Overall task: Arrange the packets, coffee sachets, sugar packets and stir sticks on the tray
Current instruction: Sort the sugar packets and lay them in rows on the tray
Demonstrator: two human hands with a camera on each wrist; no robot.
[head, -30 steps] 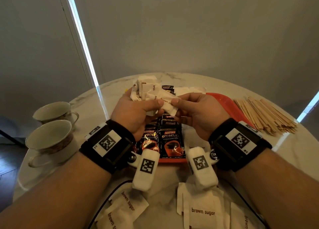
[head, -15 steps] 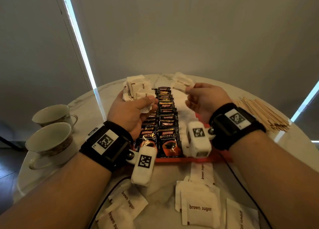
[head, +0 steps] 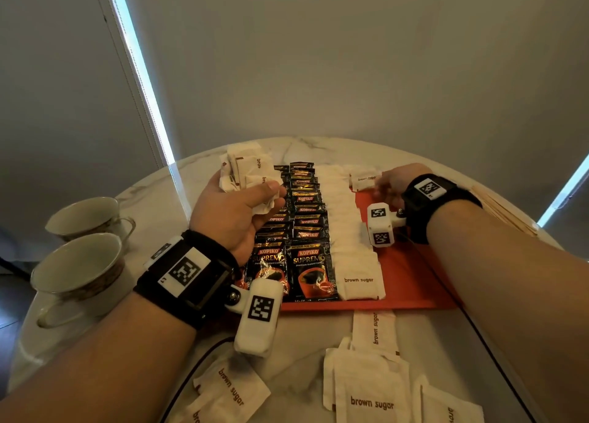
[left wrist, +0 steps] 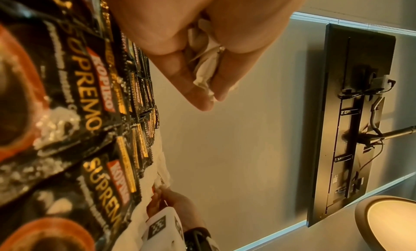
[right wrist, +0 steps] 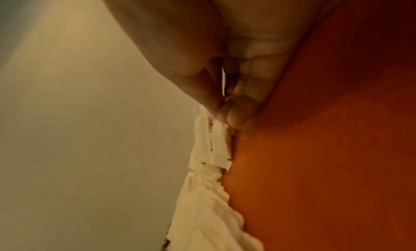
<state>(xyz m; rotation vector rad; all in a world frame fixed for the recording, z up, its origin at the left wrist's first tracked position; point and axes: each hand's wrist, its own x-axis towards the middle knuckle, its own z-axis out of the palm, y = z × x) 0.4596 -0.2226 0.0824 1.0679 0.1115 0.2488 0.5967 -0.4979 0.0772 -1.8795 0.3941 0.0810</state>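
Marble round surface point(head: 318, 336) against a grey wall, orange tray point(head: 411, 282) sitting between the two forearms. Left hand point(head: 236, 212) raised over the tray's left edge, fingers curled round a bunch of brown sugar packets point(head: 247, 171); left wrist view confirms crumpled white paper pinched between thumb and fingers. Right hand point(head: 390, 182) low at the tray's far end, thumb and fingertips pinching a single brown sugar packet point(head: 365, 179), which touches the tray just right of the far end of the sugar row. On the tray, between the hands: two overlapping columns of Kopiko Supremo coffee sachets point(head: 307, 225), then a column of brown sugar packets point(head: 349, 231) just right of them, closer to the right hand. Loose sugar packets point(head: 366, 387) on the surface near the wrists, tray's near side. Stir sticks point(head: 503, 209) piled on the surface beyond the right wrist, off the tray. Two teacups point(head: 79, 263) left of the left forearm.
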